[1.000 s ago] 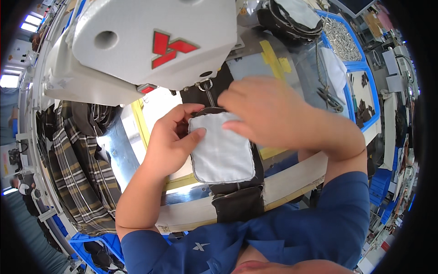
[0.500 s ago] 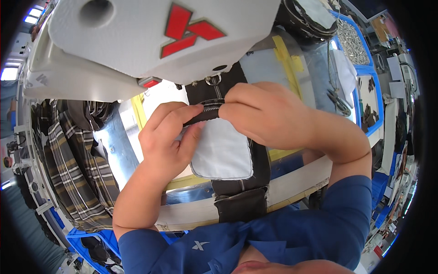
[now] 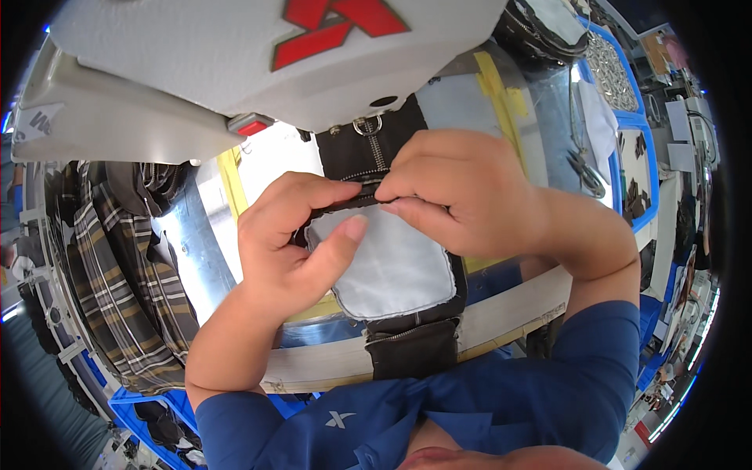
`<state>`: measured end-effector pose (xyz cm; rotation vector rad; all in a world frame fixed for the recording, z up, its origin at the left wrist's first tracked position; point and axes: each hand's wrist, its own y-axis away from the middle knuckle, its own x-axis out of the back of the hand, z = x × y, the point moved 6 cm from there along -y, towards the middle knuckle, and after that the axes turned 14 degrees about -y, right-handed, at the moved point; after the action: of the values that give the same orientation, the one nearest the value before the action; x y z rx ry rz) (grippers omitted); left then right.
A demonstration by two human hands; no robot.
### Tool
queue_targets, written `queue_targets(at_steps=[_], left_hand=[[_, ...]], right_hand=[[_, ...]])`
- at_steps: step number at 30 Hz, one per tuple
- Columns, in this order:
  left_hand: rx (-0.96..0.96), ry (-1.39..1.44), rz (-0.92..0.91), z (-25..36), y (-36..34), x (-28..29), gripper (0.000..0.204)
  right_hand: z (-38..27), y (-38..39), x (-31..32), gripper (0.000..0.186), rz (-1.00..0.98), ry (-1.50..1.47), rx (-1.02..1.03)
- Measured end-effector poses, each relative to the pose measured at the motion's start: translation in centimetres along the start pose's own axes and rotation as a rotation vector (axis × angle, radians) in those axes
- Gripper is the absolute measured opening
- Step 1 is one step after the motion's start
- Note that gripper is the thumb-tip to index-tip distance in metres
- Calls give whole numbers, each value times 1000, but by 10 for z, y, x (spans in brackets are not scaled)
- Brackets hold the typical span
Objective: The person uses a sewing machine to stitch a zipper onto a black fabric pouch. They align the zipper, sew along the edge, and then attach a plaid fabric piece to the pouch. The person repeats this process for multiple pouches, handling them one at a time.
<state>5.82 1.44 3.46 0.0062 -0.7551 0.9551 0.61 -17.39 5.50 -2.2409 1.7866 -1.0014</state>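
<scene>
A black fabric strip with a zipper and a metal D-ring runs from under the sewing machine toward me. Over it lies a zippered pocket piece with a pale grey backing, its dark zipper edge folded up at the far side. My left hand curls around the left part of that edge, index fingertip on the zipper and thumb stretched apart over the grey backing. Close beside it, my right hand pinches the edge between thumb and fingers. The hands hide part of the zipper.
The pale sewing machine head overhangs the work. Plaid fabric is heaped at the left. On the right lie thread snips and a blue tray of metal parts. A black zippered pouch stands far right.
My left thumb has moved away from the index finger, and the right thumb now shows at the edge. The grey backing has spread and shifted slightly nearer me. The whole view has shifted a little.
</scene>
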Motion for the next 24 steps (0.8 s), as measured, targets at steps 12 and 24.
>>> queue_targets(at_steps=[12, 24], left_hand=[[-21, -115, 15, 6, 4, -1, 14], [-87, -119, 23, 10, 5, -4, 12]], right_hand=[[0, -1, -1, 19, -19, -32, -74], [9, 0, -7, 8, 38, -216, -176]])
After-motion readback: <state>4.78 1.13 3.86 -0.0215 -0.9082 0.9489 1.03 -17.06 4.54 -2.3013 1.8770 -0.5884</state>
